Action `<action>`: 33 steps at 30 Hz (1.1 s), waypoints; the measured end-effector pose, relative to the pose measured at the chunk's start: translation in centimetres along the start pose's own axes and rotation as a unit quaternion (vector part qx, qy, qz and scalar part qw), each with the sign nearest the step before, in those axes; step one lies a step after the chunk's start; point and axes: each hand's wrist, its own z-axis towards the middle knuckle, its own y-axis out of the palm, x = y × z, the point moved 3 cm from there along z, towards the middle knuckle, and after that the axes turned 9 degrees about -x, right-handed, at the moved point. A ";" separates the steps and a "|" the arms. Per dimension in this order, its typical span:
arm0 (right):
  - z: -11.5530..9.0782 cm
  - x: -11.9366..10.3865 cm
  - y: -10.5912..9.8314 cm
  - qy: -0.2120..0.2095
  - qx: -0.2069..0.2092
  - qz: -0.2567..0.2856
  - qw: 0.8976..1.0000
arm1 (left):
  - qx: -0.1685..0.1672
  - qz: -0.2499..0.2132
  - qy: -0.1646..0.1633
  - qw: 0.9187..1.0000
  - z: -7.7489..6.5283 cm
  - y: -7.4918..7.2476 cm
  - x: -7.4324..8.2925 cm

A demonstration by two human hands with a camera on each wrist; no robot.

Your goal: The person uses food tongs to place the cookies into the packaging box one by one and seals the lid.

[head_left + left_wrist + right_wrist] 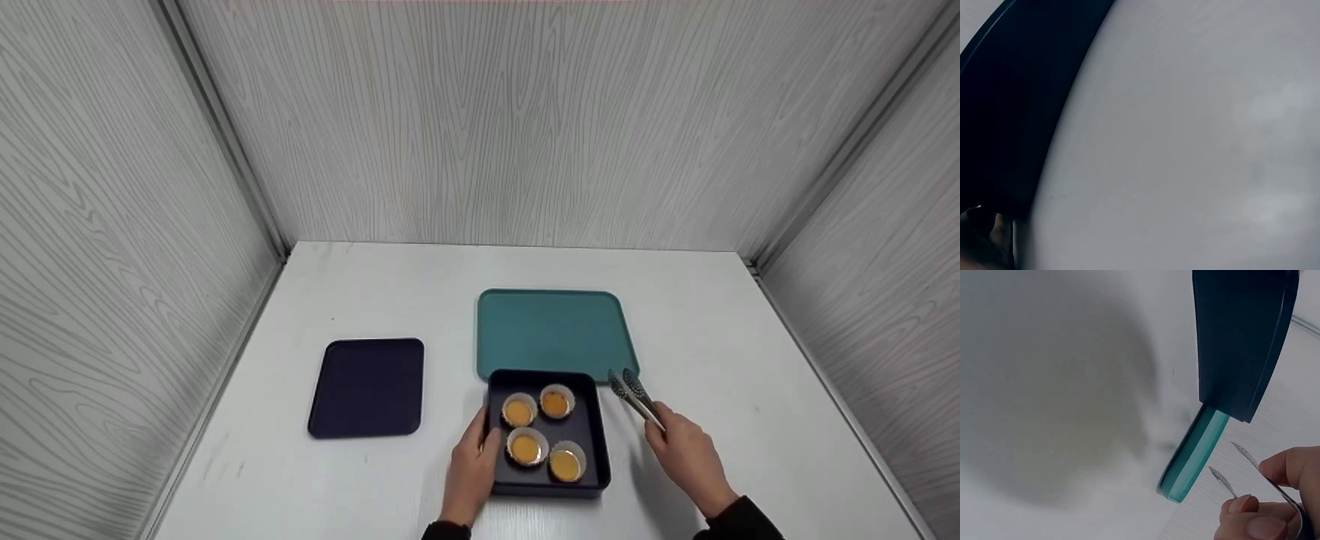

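Note:
In the head view a dark navy square box [592, 427] stands at the near middle of the table. My left hand [470, 472] grips its left wall, thumb at the rim. Inside sit several small yellow-orange cakes in pale fluted paper cups [526, 447]. Right of the box, my right hand [688, 454] holds metal tongs [636, 384], their tips apart with nothing between them. The right wrist view shows the tongs [1247, 454] between thumb and fingers, near the box's dark wall [1241, 343]. Mostly the box's side [1022, 112] fills the left wrist view's left part.
A teal tray [555, 334] lies flat just behind the box, its near edge partly hidden by it. To the left lies a flat dark navy square tray or lid [367, 386]. Grey wood-grain panels [465, 127] enclose the white table [375, 292] at the back and both sides.

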 end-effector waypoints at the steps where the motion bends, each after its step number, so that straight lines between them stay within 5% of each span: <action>1: 0.0 0.1 0.1 0.001 -0.002 -0.004 1.000 | 0.000 0.001 0.001 1.000 0.0 0.0 0.0; 19: -0.1 1.2 1.5 0.033 -0.050 -0.017 0.998 | 0.004 0.004 0.015 1.000 0.1 0.0 0.1; 27: -0.4 1.4 2.1 0.025 -0.032 -0.026 0.999 | 0.005 0.006 0.013 1.000 0.1 0.0 0.0; 33: -0.3 1.4 2.5 0.068 -0.078 -0.016 0.994 | 0.005 0.005 0.006 1.000 0.2 0.0 -0.2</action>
